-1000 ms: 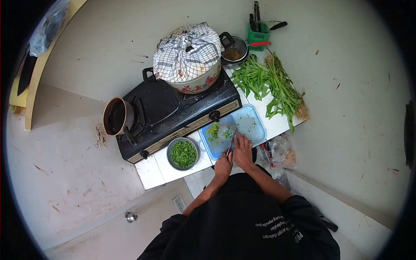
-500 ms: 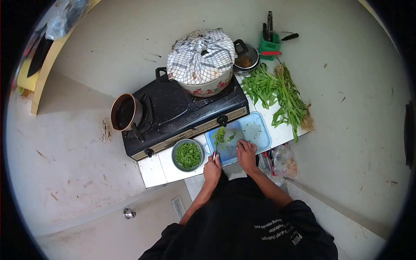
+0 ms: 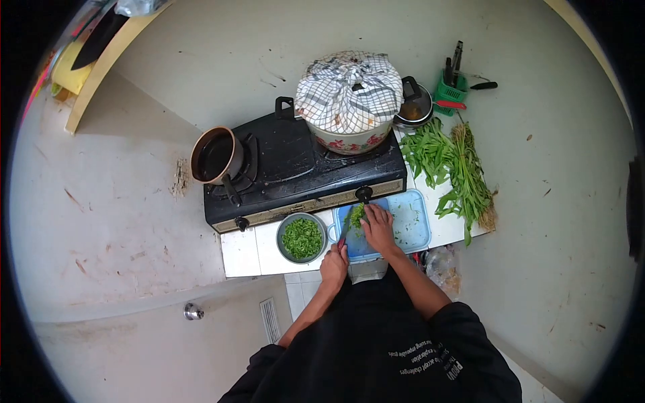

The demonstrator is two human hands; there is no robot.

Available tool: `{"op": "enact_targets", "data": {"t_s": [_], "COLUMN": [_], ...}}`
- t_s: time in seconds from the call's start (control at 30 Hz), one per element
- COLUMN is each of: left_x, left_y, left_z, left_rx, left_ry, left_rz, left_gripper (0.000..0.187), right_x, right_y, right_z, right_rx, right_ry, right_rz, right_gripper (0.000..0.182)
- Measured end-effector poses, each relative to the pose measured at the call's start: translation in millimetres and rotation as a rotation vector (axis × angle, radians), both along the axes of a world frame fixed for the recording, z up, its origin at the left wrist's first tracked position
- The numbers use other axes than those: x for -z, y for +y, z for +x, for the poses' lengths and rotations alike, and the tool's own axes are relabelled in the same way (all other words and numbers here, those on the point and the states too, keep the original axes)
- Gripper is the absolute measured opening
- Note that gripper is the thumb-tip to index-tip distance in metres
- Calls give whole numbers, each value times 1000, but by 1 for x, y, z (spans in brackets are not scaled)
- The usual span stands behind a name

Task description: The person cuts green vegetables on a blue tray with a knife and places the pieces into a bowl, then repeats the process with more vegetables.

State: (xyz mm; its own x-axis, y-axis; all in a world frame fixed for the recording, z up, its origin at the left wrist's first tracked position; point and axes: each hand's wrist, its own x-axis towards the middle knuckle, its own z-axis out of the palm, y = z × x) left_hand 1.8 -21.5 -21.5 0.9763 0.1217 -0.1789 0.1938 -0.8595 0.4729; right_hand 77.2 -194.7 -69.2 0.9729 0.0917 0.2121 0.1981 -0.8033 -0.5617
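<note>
My left hand (image 3: 334, 266) is closed around the red handle of a knife (image 3: 342, 240), whose blade points away from me over the left part of a blue cutting board (image 3: 361, 246). Chopped greens (image 3: 357, 216) lie beside the blade. My right hand (image 3: 378, 230) rests over the board, fingers stretched forward and touching the greens; its fingertips partly cover them. The board sits in a light blue tray (image 3: 420, 227) with green scraps on its right side. Left of the tray, close to my left hand, stands a grey bowl (image 3: 281, 250) filled with finely chopped greens (image 3: 302, 238).
Behind the tray is a black two-burner stove (image 3: 275, 164). It carries a saucepan (image 3: 228, 156) and a big floral pot (image 3: 354, 141) with a checked cloth (image 3: 349, 94) over its lid. Leafy greens with roots (image 3: 467, 178) lie right, near a green utensil basket (image 3: 450, 91).
My right hand has moved from the board's near right side onto the greens beside the knife. The knife stays in my left hand. The whole view has shifted slightly.
</note>
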Motion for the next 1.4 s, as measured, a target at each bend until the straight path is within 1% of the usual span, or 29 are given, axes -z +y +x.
{"op": "enact_targets", "data": {"t_s": [0.1, 0.2, 0.27, 0.43, 0.57, 0.7, 0.77, 0.9, 1.0, 1.03, 1.23, 1.33, 1.4], "left_x": [-2, -13, -14, -9, -2, -6, -10, -23, -15, -15, -14, -21, -24], "left_y": [-7, -10, -7, -7, -4, -4, -3, 1, 4, 3, 1, 5, 4], "left_z": [-2, -8, -8, 8, 8, 7, 8, 11, 20, 23, 30, 24, 24], "left_rx": [43, 49, 9, -11, 60, 118, 144, 90, 102, 104, 236, 315, 263], "left_ry": [32, 41, 28, 67, 51, 46, 58, 20, -9, 18, -20, 2, -3], "left_rz": [-75, -51, -48, 20, 27, 20, 13, 51, 83, 104, 98, 32, 24], "left_gripper": [37, 35, 35, 37, 37, 37, 37, 35, 35, 35, 35, 35, 35], "right_x": [1, -1, 0, 0, -2, 1, -2, -8, -4, -3, 3, 6, 7], "right_y": [-2, -8, -9, -12, -14, -12, -14, -17, -15, -15, -12, -21, -28], "right_z": [5, 7, 8, 11, 9, 4, 1, -5, -5, -4, -2, 0, 0], "right_rx": [-10, -43, -53, -73, -74, -85, -76, -46, -31, -17, 97, 131, 120], "right_ry": [-14, 20, 12, -13, -2, -15, 24, 77, 74, 67, -21, -33, -7], "right_rz": [28, 68, 61, 52, 36, 53, 81, 112, 182, 175, 185, 194, 189], "right_gripper": [46, 45, 44, 44, 46, 49, 50, 52, 52, 52, 50, 48, 48]}}
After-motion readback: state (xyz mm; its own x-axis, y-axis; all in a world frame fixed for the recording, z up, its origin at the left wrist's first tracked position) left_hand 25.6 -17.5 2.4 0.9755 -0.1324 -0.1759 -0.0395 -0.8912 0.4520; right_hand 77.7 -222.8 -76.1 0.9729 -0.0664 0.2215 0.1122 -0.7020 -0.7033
